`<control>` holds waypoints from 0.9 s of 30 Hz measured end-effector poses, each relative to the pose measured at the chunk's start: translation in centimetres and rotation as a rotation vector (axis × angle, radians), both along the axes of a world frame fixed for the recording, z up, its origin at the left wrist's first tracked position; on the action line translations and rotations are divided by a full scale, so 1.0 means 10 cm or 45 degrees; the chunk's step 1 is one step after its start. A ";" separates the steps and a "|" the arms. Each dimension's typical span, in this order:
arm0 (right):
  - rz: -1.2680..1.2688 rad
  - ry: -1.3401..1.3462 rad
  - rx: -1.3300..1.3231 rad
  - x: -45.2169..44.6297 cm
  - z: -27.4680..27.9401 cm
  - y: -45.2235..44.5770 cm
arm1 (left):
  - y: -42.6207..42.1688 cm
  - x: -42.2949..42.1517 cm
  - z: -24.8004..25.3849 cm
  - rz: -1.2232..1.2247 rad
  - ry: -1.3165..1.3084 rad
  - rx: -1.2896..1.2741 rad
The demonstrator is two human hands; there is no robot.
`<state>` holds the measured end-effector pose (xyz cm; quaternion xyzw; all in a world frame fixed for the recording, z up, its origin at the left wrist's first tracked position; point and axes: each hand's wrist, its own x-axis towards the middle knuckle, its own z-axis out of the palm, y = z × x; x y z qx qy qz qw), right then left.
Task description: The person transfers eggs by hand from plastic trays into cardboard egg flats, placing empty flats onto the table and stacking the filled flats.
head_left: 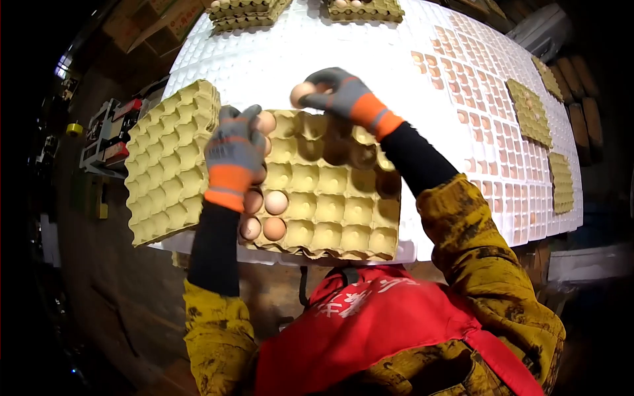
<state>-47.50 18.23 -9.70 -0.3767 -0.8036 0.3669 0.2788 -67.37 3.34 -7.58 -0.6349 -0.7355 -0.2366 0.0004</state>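
My left hand (232, 146), in a grey and orange glove, is over the left side of a yellow egg tray (323, 210), its fingers around an egg (265, 123) near the tray's back left corner. Part of that grip is hidden. More eggs lie in the tray's left columns, among them a pale one (276, 202) and a brown one (274, 229). Above the tray's back edge, my right hand (335, 94) pinches a light brown egg (303, 94) between thumb and fingers. Most of the tray's other cups hold nothing.
Left of the tray leans a stack of yellow trays (173, 165). White foam trays (489, 119) with many eggs cover the right side. Two more tray stacks (244, 14) (365, 10) are at the back. Yellow trays (530, 113) lie at the far right.
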 end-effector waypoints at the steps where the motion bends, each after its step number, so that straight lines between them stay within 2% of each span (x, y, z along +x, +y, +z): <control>1: -0.017 0.164 -0.201 0.20 0.09 -0.07 | 0.11 -0.02 -0.01 0.046 0.009 -0.089; 2: -0.026 0.248 -0.497 0.42 0.26 -0.19 | 0.22 -0.03 -0.02 0.087 0.024 -0.170; 4: -0.075 0.381 -0.495 0.83 0.22 -0.29 | 0.39 -0.14 0.00 0.015 -0.014 -0.250; 6: -0.143 0.461 -0.583 1.30 0.22 -0.47 | 0.56 -0.29 -0.06 -0.120 -0.242 -0.529; 8: -0.263 0.536 -0.614 1.82 0.10 -0.64 | 0.62 -0.28 -0.08 -0.090 0.110 -0.612; 10: -0.400 0.574 -0.664 2.40 -0.08 -0.83 | 0.69 -0.35 -0.07 -0.160 0.263 -0.718; 11: -0.488 0.527 -0.671 2.71 -0.18 -0.96 | 0.72 -0.55 -0.22 -0.198 0.340 -0.653; 12: -0.570 0.479 -0.677 3.00 -0.27 -1.08 | 0.75 -0.50 -0.14 -0.274 0.547 -0.685; 14: -0.785 0.460 -0.712 3.57 -0.45 -1.37 | 0.86 -0.18 0.02 -0.145 0.712 -0.917; 15: -0.871 0.425 -0.720 3.84 -0.53 -1.50 | 0.89 -0.08 0.02 -0.103 0.884 -0.877; 16: -0.949 0.392 -0.728 4.11 -0.60 -1.63 | 0.91 -0.19 -0.02 -0.236 0.912 -0.792; 18: -1.128 0.454 -0.704 4.63 -0.83 -1.91 | 1.09 -0.43 -0.19 -0.254 0.903 -0.617; 21: -1.309 0.421 -0.701 5.13 -1.04 -2.27 | 0.96 -0.18 -0.22 -0.286 1.007 -0.651; 25: -1.322 0.297 -0.636 5.52 -1.13 -2.43 | 1.03 -0.25 -0.36 -0.213 1.068 -0.684; 27: -1.245 0.249 -0.482 5.71 -1.36 -2.43 | 1.01 -0.10 -0.38 -0.170 1.103 -0.698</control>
